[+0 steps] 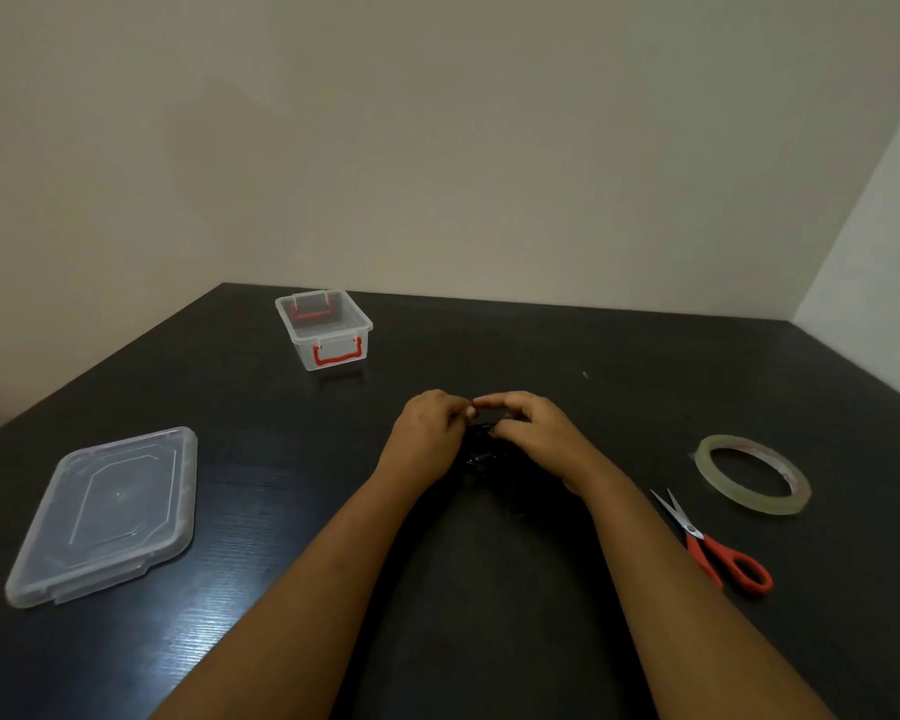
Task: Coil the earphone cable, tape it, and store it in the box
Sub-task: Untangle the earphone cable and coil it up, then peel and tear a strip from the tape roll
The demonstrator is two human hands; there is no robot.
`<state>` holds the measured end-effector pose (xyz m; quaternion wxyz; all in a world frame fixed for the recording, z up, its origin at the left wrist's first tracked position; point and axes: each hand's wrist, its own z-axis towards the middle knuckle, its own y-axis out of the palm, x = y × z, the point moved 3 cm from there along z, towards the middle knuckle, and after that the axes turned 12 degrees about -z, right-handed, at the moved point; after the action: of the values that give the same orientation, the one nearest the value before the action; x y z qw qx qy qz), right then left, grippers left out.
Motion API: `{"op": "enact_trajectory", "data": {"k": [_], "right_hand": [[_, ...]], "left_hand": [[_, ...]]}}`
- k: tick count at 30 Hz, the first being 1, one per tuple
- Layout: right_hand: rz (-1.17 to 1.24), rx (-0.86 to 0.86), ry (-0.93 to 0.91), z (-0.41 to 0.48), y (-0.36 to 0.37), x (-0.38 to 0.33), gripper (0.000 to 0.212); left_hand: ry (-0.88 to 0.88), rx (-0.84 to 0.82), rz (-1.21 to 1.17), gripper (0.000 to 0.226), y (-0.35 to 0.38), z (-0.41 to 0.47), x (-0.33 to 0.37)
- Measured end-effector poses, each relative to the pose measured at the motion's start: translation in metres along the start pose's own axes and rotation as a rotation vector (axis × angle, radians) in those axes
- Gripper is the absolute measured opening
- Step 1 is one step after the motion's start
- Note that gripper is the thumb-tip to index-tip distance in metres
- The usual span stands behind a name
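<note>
Open box [333, 350] near the table's [333, 641] far edge, lid [110, 511] by the left edge, tape [739, 498] and scissors [707, 543] by the right edge, left hand [427, 423] and right hand [528, 426] pinching the earphone cable [481, 454] mid-table, its dark loops mostly hidden between them.

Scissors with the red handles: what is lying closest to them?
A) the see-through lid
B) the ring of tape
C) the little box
B: the scissors lie right beside the ring of tape on the person's right, while the lid and the box sit far off on the left.
</note>
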<state>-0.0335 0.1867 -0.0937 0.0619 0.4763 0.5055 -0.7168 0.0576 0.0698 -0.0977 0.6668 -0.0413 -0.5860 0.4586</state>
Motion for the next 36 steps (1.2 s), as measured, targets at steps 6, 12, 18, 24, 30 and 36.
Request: {"op": "enact_trajectory", "data": {"k": [6, 12, 18, 24, 30, 36], "right_hand": [[0.161, 0.135, 0.088, -0.01, -0.013, -0.002, 0.025], [0.044, 0.272, 0.135, -0.034, -0.043, -0.003, 0.023], [-0.627, 0.566, 0.483, -0.103, -0.103, 0.038, 0.03], [-0.761, 0.406, 0.715, -0.136, -0.113, 0.072, 0.014], [-0.681, 0.634, 0.499, -0.151, -0.113, 0.057, 0.024], [-0.464, 0.677, 0.216, -0.165, -0.1, 0.008, 0.023]], "left_hand": [[0.019, 0.288, -0.217, 0.024, -0.01, -0.01, -0.006], [0.224, 0.415, -0.05, 0.021, -0.011, -0.034, 0.032], [0.442, 0.224, -0.052, 0.031, 0.036, -0.058, 0.089], [0.37, 0.058, -0.162, 0.019, 0.071, -0.066, 0.114], [0.152, -0.033, -0.354, 0.021, 0.079, -0.065, 0.123], [0.0, 0.015, -0.637, 0.041, 0.059, -0.052, 0.133]]}}
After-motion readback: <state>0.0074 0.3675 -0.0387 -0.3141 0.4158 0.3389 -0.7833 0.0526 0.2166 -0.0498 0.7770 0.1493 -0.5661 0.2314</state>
